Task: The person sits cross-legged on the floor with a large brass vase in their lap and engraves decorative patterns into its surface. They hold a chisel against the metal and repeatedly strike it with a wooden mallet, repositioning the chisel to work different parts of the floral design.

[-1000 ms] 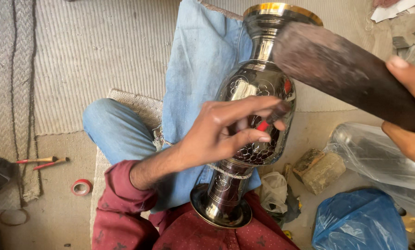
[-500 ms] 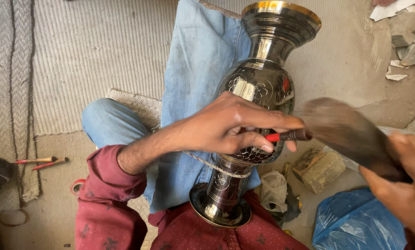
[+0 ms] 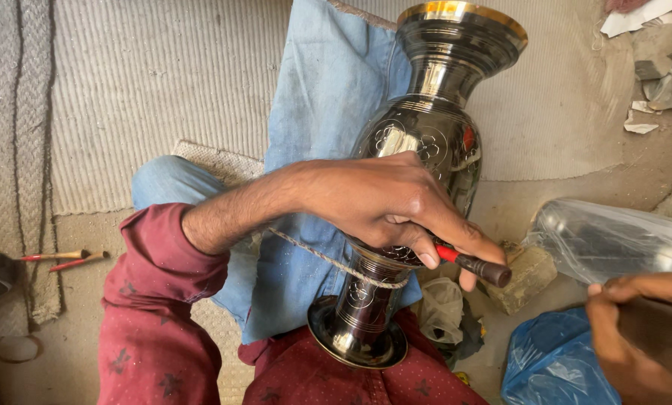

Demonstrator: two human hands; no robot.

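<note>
A tall dark engraved metal vase [image 3: 435,105] with a gold rim lies tilted across my lap on a blue cloth [image 3: 328,97], its foot toward me. My left hand [image 3: 385,199] rests over the vase's lower body and grips a small chisel [image 3: 477,265] with a red band and dark end, pressed against the metal. A thin cord [image 3: 328,259] runs around the vase's narrow stem. My right hand [image 3: 632,337] is low at the bottom right corner, closed around a dark wooden mallet [image 3: 670,349] that is mostly cut off by the frame edge.
A blue plastic bag [image 3: 550,367] and a clear plastic bag [image 3: 613,240] lie at the right, with a stone block [image 3: 529,274] beside the vase. Two red-tipped tools [image 3: 58,259] lie on the floor at left. A woven mat [image 3: 163,82] covers the ground ahead.
The mallet, raised across the vase's neck a second ago, has come down and to the right, now low in the corner. My left hand has closed over the chisel on the vase.
</note>
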